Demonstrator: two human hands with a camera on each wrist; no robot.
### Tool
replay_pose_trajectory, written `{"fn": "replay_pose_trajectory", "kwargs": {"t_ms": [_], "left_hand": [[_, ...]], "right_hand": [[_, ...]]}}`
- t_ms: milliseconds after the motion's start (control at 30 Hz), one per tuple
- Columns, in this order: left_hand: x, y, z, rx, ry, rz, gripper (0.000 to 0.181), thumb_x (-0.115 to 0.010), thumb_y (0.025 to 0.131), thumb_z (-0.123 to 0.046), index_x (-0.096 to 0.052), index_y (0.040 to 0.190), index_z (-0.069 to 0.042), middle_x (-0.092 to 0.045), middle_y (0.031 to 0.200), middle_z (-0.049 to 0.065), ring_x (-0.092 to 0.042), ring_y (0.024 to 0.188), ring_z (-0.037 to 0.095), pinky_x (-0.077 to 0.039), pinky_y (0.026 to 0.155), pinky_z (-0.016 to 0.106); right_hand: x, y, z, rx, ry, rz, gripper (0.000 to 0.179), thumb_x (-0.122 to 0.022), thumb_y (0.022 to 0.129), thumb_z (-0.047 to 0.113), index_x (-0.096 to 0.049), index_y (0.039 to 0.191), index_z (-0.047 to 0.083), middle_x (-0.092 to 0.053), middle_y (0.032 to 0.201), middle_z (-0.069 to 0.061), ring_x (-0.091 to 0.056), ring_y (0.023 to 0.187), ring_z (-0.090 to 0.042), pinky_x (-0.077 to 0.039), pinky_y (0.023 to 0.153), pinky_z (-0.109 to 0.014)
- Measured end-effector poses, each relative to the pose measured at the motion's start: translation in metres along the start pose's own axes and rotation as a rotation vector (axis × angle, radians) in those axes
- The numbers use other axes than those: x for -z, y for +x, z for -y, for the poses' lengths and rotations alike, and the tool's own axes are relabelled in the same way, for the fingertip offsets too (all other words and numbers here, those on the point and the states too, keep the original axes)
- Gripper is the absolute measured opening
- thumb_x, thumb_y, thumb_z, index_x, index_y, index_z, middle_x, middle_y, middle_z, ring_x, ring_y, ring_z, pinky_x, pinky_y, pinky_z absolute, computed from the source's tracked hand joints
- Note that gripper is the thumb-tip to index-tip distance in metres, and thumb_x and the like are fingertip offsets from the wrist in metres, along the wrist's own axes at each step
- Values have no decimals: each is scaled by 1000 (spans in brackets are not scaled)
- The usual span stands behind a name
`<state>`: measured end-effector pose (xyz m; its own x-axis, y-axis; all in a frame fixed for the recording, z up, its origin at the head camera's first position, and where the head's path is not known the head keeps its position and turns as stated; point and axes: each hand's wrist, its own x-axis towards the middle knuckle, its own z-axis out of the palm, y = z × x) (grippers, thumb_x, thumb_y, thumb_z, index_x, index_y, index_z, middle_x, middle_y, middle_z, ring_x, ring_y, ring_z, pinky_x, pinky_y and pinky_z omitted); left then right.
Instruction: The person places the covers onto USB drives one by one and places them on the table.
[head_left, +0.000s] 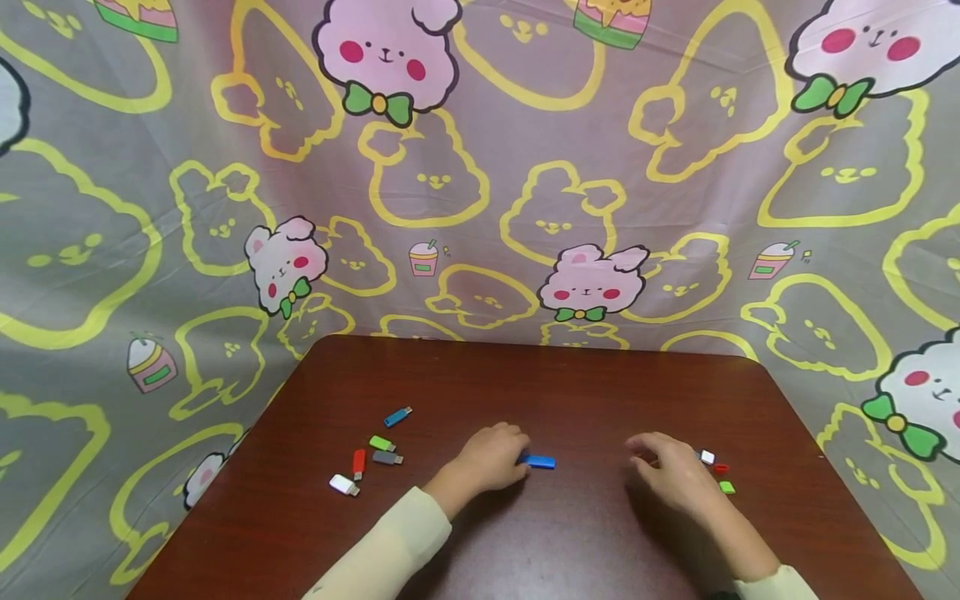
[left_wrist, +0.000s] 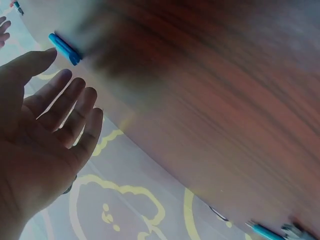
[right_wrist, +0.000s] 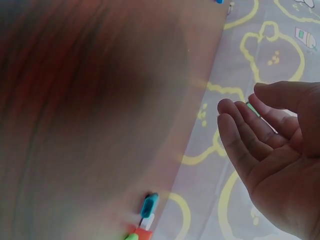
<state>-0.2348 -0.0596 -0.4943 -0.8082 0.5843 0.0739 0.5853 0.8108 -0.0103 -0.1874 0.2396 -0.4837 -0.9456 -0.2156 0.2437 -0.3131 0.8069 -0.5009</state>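
A blue USB stick (head_left: 541, 462), with no metal plug showing, lies near the middle of the brown table. Just left of it is my left hand (head_left: 491, 457). In the left wrist view the blue stick (left_wrist: 65, 49) lies beyond the thumb tip, and the fingers are spread with nothing between them. My right hand (head_left: 671, 471) hovers over the table's right half, palm bare and fingers loosely bent in the right wrist view. Small caps lie beside it: white (head_left: 707, 457), red (head_left: 721, 469) and green (head_left: 727, 487); a blue cap (right_wrist: 149, 205) shows in the right wrist view.
At the left of the table lie several uncapped USB sticks: blue (head_left: 398, 417), green (head_left: 382, 443), grey (head_left: 387, 458), red (head_left: 359, 462) and white (head_left: 343, 484). Patterned cloth (head_left: 480, 250) hangs behind and along both sides of the table (head_left: 540, 383).
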Motion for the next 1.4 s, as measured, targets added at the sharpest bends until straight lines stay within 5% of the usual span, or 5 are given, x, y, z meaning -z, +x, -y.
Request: {"fn": "replay_pose_trajectory", "kwargs": {"t_ms": [1400], "left_hand": [[17,-69,70,80,-47,-99,27,-78,86,-29,-73,107,-13,-68,99,0,-61,96,20,-53,78,38]], "right_hand": [[38,-29,-40,-52,-59,-72,25,-74,87,6,-71,111,6,-72,107,-10,-70,90,-28,-55,74,-39]]}}
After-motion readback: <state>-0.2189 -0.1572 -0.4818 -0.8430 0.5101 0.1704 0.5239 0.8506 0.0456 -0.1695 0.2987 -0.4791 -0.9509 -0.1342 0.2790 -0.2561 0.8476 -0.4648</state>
